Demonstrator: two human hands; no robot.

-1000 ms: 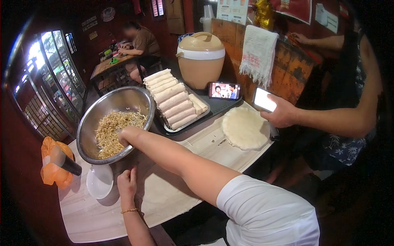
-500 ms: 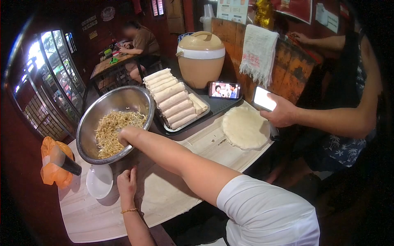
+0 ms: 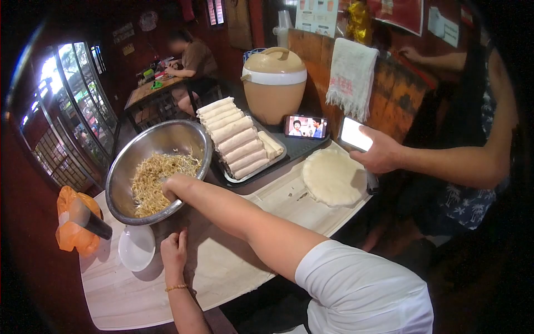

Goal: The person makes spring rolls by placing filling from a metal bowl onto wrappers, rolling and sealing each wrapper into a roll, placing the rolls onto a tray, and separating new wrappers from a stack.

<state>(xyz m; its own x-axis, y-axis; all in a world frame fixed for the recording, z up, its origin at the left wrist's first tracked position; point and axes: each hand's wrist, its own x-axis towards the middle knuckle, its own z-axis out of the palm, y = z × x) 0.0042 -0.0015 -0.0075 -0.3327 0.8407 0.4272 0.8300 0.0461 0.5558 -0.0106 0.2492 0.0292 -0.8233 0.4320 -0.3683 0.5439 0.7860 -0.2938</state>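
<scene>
A large metal bowl (image 3: pixel 115 192) stands tilted at the table's left and holds a heap of bean sprouts (image 3: pixel 157 177). My right hand (image 3: pixel 173 188) reaches over the rim into the sprouts, its fingers hidden in or behind them. Near the bowl's lower edge my left hand (image 3: pixel 174 249) rests closed over the table; whether anything is in its fingers is too small to tell. To its left is a white dish (image 3: pixel 137 248). Behind, rolled wrappers (image 3: pixel 236 139) are stacked on a tray (image 3: pixel 277 160). A round pile of flat wrappers (image 3: pixel 335 177) lies on the right.
The wooden table (image 3: pixel 233 278) carries an orange bag (image 3: pixel 69 222) with a dark cup (image 3: pixel 94 221). A beige cooler (image 3: pixel 274 89) and a propped phone (image 3: pixel 305 127) stand behind. At the right, a person's hand (image 3: pixel 384 153) holds another phone (image 3: pixel 356 133). Another person (image 3: pixel 194 58) sits farther back.
The whole view has shifted slightly, with the table items a little lower and to the right. My two hands have kept nearly the same places.
</scene>
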